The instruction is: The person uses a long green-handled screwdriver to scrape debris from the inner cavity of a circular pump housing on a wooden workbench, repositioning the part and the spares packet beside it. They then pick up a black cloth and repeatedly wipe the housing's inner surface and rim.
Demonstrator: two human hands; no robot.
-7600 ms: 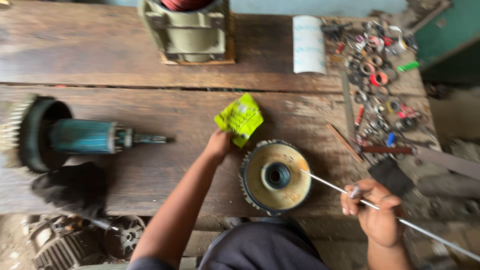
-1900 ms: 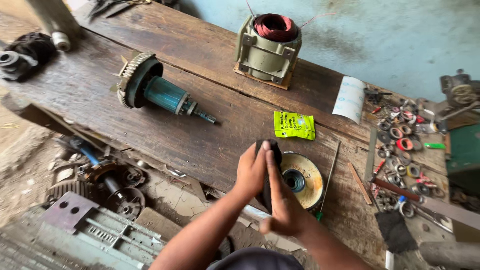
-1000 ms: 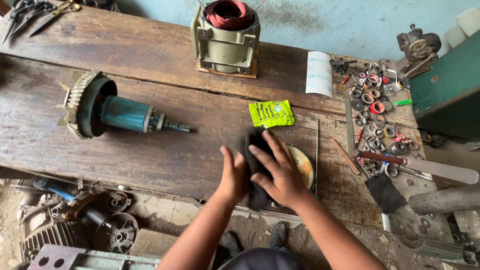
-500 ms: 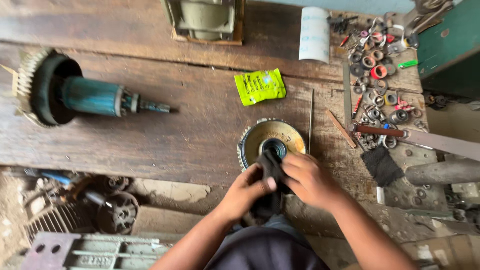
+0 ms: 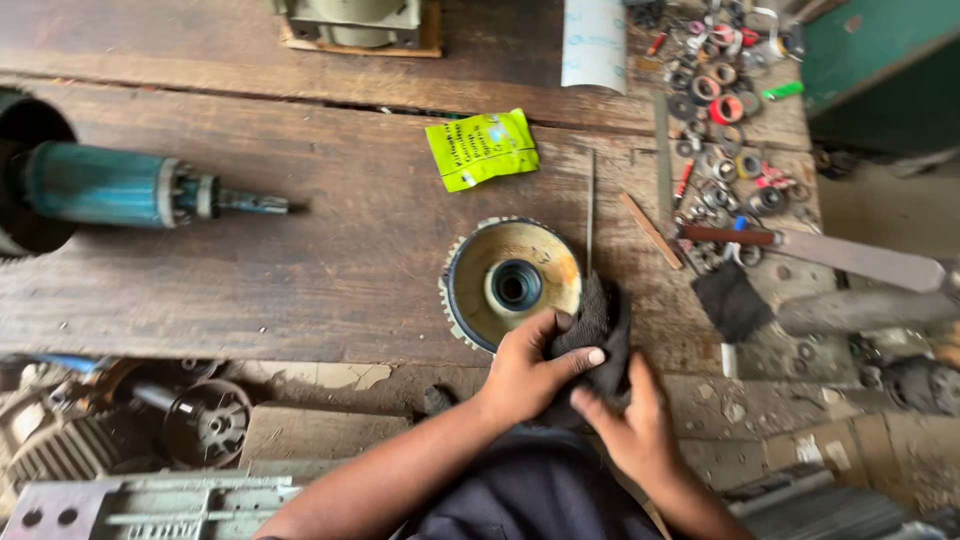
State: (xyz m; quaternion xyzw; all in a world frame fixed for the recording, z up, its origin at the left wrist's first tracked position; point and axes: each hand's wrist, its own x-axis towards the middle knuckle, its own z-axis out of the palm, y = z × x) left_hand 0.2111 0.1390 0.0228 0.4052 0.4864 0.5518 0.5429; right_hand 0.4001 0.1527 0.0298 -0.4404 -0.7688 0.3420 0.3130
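A round, yellowish motor end cover (image 5: 510, 280) with a toothed rim and a central bearing hole lies on the wooden bench (image 5: 320, 250) near its front edge. Both hands hold a dark rag (image 5: 598, 322) just right of the cover. My left hand (image 5: 530, 368) grips the rag from the left, fingers curled over it. My right hand (image 5: 625, 425) holds the rag from below. A thin metal rod (image 5: 590, 215) lies on the bench right of the cover.
A teal motor rotor with shaft (image 5: 130, 190) lies at left. A green packet (image 5: 482, 148) sits behind the cover. A pile of bearings and small parts (image 5: 725, 130) fills the right side, with a white paper roll (image 5: 592, 45) and a stator housing (image 5: 360, 22) at the back.
Both hands with the rag have come off the cover's centre and moved to its right, near the bench edge. The cover's bearing hole is now uncovered.
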